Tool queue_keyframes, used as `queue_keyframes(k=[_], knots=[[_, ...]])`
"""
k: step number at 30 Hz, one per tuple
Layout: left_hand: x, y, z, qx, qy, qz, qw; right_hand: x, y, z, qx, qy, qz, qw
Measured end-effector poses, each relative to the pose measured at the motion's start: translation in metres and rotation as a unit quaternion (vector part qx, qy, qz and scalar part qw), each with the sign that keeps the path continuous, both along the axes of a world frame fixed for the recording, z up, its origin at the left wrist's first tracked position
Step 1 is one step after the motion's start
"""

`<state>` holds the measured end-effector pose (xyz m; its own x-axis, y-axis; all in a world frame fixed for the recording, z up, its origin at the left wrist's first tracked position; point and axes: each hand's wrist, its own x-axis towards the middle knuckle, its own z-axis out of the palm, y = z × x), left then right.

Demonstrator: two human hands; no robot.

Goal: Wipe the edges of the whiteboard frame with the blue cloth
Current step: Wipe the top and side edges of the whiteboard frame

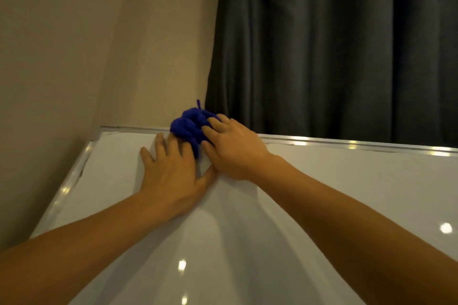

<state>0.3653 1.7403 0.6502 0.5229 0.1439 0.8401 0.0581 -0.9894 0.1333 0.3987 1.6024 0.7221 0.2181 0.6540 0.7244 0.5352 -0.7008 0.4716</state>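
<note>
A bunched blue cloth (pixel 189 126) rests on the top edge of the silver whiteboard frame (pixel 347 143), left of the middle. My right hand (pixel 233 148) presses down on the cloth, its fingers curled over the cloth's right side. My left hand (pixel 173 168) lies flat on the white board surface (pixel 247 242) just below and to the left, its fingers spread and its fingertips touching the cloth's lower left edge. The frame's left edge (pixel 71 181) runs down toward the bottom left.
A beige wall (pixel 74 44) stands behind the board on the left. A dark grey curtain (pixel 334 44) hangs behind the top edge on the right, close to the cloth.
</note>
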Motion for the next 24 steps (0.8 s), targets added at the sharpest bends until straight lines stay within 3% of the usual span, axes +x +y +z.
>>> queue_keyframes(k=[5, 8, 12, 16, 19, 22, 24], knots=[[-0.005, 0.009, -0.013, 0.024, 0.046, -0.009, 0.999, 0.008, -0.094, 0.003, 0.06, 0.025, -0.082, 0.995], [-0.007, -0.006, -0.021, 0.047, 0.057, -0.032, 0.997, 0.001, -0.156, 0.004, 0.133, 0.091, -0.133, 0.978], [-0.004, -0.057, -0.013, 0.11, 0.056, -0.088, 0.988, -0.006, -0.182, 0.013, 0.222, 0.091, -0.138, 0.961], [-0.001, -0.125, 0.003, 0.11, 0.046, -0.09, 0.989, -0.002, -0.169, -0.001, 0.131, 0.007, -0.101, 0.986], [0.001, -0.17, 0.004, 0.121, 0.057, -0.072, 0.988, 0.001, -0.228, -0.002, 0.11, -0.013, -0.125, 0.986], [0.005, -0.199, 0.003, 0.136, 0.068, -0.07, 0.986, -0.002, -0.32, 0.009, 0.233, 0.094, -0.244, 0.937], [0.01, -0.225, 0.007, 0.133, 0.07, -0.067, 0.986, -0.002, -0.359, 0.025, 0.23, 0.133, -0.307, 0.914]])
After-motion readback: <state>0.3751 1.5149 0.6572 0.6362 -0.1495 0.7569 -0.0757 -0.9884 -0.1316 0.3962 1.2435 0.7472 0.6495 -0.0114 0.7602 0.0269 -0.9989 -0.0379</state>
